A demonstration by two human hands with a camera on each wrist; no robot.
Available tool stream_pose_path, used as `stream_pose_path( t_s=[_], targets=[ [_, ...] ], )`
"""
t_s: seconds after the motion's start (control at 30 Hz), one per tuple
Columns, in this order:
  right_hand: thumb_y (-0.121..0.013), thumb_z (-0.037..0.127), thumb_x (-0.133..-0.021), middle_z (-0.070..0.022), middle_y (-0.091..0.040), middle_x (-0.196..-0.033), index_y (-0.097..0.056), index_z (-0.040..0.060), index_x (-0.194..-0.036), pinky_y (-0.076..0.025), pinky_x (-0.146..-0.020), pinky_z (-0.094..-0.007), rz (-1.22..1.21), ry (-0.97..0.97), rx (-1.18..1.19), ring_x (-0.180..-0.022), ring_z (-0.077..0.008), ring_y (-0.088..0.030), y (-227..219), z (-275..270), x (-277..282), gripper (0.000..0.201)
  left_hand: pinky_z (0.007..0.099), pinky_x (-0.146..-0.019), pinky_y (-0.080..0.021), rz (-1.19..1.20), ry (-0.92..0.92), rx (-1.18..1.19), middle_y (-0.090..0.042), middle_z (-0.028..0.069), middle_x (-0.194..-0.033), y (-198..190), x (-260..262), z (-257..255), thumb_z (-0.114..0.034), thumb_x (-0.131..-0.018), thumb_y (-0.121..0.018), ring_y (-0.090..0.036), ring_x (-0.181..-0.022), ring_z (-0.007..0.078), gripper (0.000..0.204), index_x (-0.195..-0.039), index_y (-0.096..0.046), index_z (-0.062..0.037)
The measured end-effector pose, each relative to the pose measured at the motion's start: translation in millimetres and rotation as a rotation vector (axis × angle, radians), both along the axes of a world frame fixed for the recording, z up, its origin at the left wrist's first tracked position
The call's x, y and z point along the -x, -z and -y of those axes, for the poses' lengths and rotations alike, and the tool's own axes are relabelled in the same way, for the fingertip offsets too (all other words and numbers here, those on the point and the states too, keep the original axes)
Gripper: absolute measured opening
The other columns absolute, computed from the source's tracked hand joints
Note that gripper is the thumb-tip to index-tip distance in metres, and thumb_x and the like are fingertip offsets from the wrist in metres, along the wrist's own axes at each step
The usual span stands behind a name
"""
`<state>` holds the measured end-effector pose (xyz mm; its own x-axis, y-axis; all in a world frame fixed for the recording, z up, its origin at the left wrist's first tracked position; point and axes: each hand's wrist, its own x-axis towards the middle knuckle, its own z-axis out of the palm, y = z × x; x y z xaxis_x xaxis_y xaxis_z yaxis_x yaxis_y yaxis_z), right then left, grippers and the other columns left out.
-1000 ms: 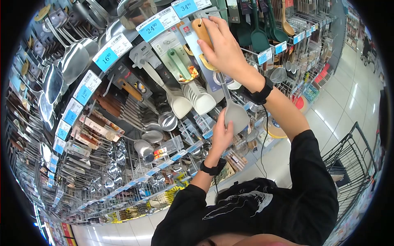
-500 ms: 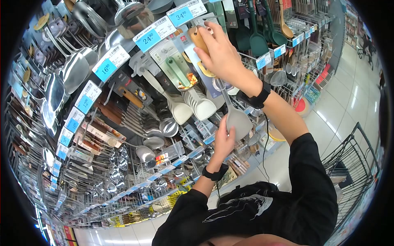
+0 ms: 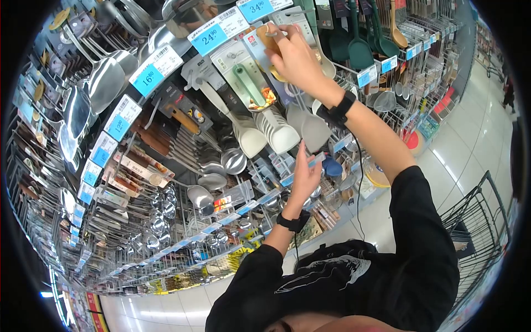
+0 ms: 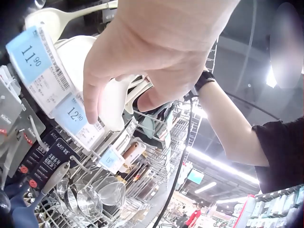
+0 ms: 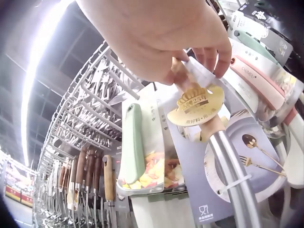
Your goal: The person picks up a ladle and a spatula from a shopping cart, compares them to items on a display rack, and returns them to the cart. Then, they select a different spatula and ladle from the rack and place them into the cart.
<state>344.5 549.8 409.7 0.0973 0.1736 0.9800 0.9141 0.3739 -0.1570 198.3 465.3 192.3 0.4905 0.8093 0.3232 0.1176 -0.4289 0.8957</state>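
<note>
Facing a tall wire display rack (image 3: 166,182) crowded with hanging ladles, skimmers and blue price tags (image 3: 210,33); shopping cart (image 3: 475,221) at four o'clock. Hung at twelve o'clock, a carded steel spatula (image 3: 312,124) with wooden handle (image 5: 190,88) and gold label (image 5: 198,105), blade dangling just beside the white slotted turners (image 3: 276,133). Right hand (image 3: 296,58) up at the peg, fingers curled round the handle top and pinching it. Left hand (image 3: 305,174) below at six o'clock from the blade, fingers straight and relaxed, holding nothing, near a price rail (image 3: 249,202). Judged nearly done: spatula seemingly seated on its hook, leaving only the release of the top. Compared with half a second ago: left hand off the blade and lowered, blade swung back toward the rack, right hand higher against the card.
</note>
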Motion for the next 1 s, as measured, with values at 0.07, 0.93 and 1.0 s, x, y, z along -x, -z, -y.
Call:
stream_pose_path(
  t_s=[0.07,0.93,1.0],
  targets=[
    [-0.064,0.018,-0.078,-0.0185,-0.053,-0.107,-0.051,0.0029,-0.121,-0.046,-0.081,-0.0402,0.007,0.024,0.006,-0.096,-0.0364,-0.053,2,-12,0,0.047,0.0328,-0.083,-0.051,0.004,0.0,0.017,-0.025,0.0218,-0.141,6,3,1,0.0,-0.085,-0.052,-0.051,-0.115,0.0287,0.07,-0.143,-0.013,-0.0017],
    [-0.06,0.015,-0.08,-0.0214,-0.046,-0.118,-0.042,-0.0002,-0.125,-0.039,-0.092,-0.0416,-0.092,-0.218,0.095,-0.109,-0.0399,-0.046,48,5,17,0.051,0.0248,-0.07,-0.049,0.089,-0.017,0.104,-0.062,0.0066,-0.079,26,73,57,-0.005,-0.093,-0.045,-0.06,-0.074,0.0109,0.014,-0.098,-0.056,0.0029],
    [-0.06,0.014,-0.08,-0.0218,-0.045,-0.12,-0.041,-0.0016,-0.126,-0.038,-0.094,-0.0408,-0.094,-0.214,0.114,-0.11,-0.0389,-0.045,84,43,22,0.052,0.0244,-0.069,-0.048,0.105,0.016,0.115,-0.062,0.006,-0.075,30,85,69,-0.01,-0.096,-0.042,-0.06,-0.072,0.0105,0.019,-0.099,-0.057,0.002]
  ],
)
